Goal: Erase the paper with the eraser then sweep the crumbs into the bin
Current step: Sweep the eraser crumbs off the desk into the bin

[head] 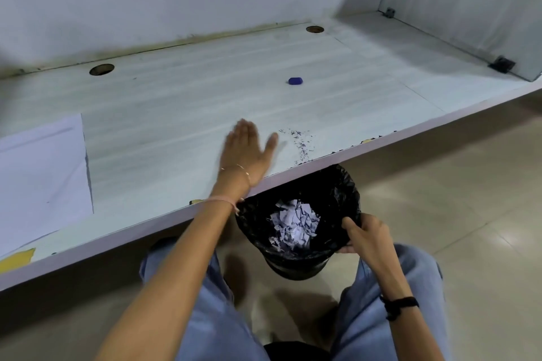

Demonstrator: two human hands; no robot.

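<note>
Head view, gritty crumbs (302, 143), crinkled plastic-lined bin (337, 193)

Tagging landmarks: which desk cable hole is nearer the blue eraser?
The right hole, just beyond the eraser; the left hole lies far off to the side.

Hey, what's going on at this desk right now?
A person's left hand, flat and open, is at the desk just left of the eraser crumbs near the edge. The right hand grips the rim of the black-lined bin below that edge. The blue eraser and the paper lie aside, untouched.
</note>
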